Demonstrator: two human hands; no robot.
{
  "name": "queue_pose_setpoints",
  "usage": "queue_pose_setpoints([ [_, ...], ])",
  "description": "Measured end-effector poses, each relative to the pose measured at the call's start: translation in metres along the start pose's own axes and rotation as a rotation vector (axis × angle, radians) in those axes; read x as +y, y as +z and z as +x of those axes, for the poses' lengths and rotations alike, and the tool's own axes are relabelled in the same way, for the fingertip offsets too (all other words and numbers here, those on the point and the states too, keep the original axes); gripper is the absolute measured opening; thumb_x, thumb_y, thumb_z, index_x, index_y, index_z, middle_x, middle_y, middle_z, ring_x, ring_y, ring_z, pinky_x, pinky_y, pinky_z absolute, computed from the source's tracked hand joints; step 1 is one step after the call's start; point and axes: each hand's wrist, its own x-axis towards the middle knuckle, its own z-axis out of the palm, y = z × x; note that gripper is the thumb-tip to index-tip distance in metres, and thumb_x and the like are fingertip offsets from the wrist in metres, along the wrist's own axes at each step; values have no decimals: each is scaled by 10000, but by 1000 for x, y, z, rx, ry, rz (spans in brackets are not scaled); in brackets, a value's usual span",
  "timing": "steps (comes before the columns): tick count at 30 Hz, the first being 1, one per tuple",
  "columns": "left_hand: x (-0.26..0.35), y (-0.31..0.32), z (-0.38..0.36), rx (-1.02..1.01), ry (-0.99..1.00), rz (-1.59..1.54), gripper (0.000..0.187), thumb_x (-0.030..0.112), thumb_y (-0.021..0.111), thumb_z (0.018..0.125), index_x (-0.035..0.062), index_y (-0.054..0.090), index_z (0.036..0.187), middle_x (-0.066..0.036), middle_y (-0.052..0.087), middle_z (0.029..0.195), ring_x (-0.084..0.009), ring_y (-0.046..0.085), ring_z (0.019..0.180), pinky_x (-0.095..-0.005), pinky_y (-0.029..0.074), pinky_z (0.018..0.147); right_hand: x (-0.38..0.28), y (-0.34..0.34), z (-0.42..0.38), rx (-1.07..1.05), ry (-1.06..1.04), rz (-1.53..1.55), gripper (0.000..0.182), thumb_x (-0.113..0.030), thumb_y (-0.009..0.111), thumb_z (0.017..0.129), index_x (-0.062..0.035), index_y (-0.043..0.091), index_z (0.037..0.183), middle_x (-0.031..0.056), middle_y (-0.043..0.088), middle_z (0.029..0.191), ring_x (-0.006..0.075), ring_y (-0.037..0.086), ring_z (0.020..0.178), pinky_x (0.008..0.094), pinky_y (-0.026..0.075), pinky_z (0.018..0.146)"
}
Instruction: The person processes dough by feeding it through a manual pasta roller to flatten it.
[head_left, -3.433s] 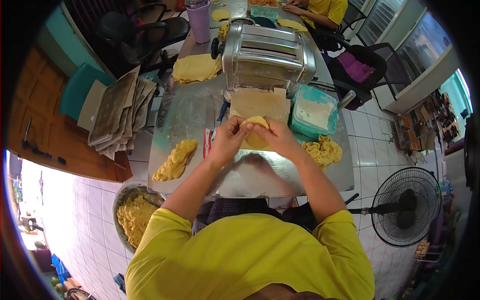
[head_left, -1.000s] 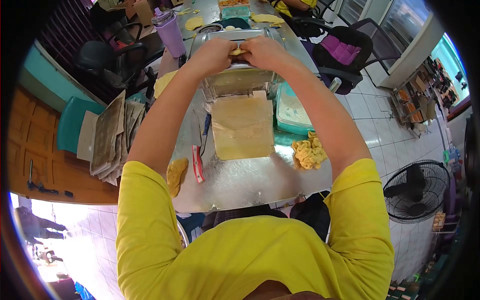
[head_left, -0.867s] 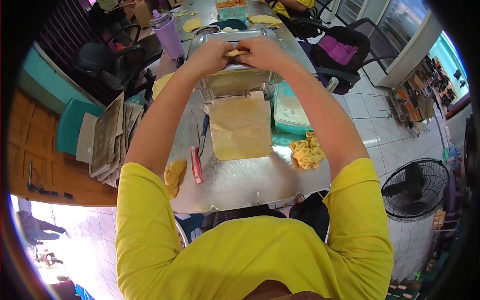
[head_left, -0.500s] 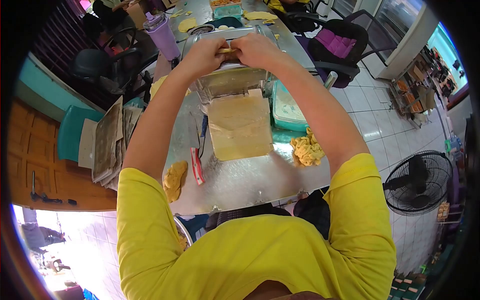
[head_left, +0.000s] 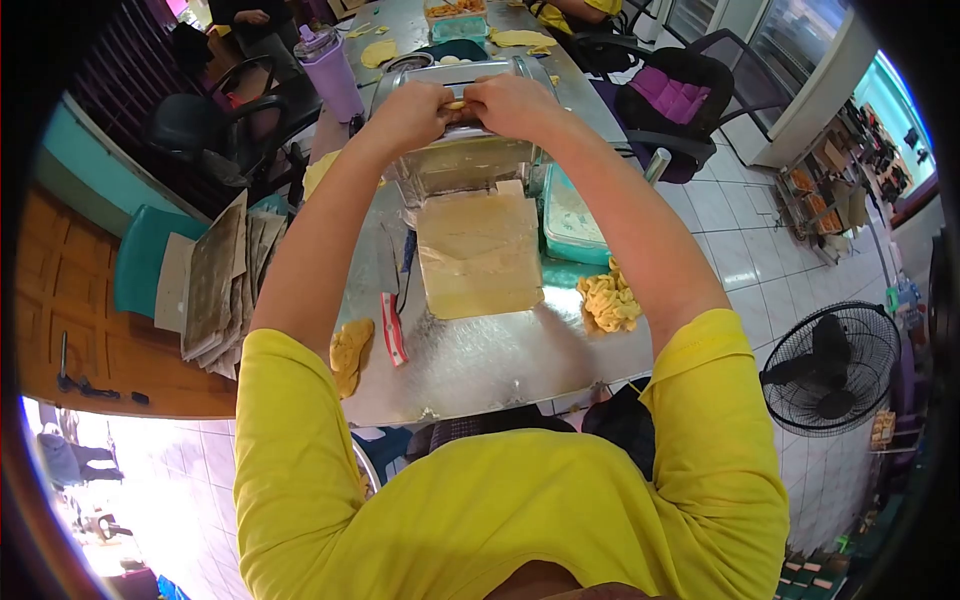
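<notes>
My left hand and my right hand meet over the top of a metal roller machine on the table. Between their curled fingers is a small piece of yellow dough, mostly hidden. A tan, film-covered board lies in front of the machine. To its right stands a teal tub with whitish powder inside, and a crumpled heap of dough sits nearer me. At the left are a smooth lump of dough and a red-and-white strip-like object.
A purple tumbler stands left of the machine. Flat dough pieces and an orange-filled container lie farther back. Stacked boards are at left, a black fan at right. Two other people are partly visible beyond.
My hands stay together over the machine with the dough, only slightly shifted. The view has tilted a little. At the far left, more of a standing person now shows.
</notes>
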Motion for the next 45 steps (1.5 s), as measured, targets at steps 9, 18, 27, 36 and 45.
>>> queue_pose_setpoints([
  [9,69,19,-57,605,-32,-199,210,76,568,809,26,558,1013,-124,583,942,-256,579,823,-328,464,737,-4,-10,-5,-38,-5,-11,239,-349,503,861,-162,607,968,43,622,943,291,594,873,416,470,703],
  [18,76,146,-62,863,-910,-1316,307,30,619,776,31,451,1032,-57,526,905,-149,533,732,-263,450,664,-2,-2,-1,-48,-18,-58,239,-362,530,851,-153,627,912,31,620,924,260,597,874,393,471,704],
  [27,72,137,-40,989,-1043,-1743,289,5,585,801,45,419,1035,-70,513,942,-136,543,721,-259,441,533,-3,-1,-2,42,-104,40,163,-212,570,813,-181,608,969,21,653,812,243,620,779,366,482,659],
  [36,76,127,-50,970,-901,-1780,217,17,546,821,38,489,1029,-59,566,929,-152,578,780,-269,493,623,-1,1,-7,70,-239,73,358,-94,468,815,-314,649,1033,-25,618,964,230,590,915,390,496,719],
  [45,77,118,-72,804,-874,-2080,299,61,587,825,60,473,1101,-64,576,1053,-206,594,900,-323,521,750,-9,-5,-5,-86,-185,-56,379,-89,438,813,-302,647,1046,-45,584,952,182,566,967,357,493,744],
])
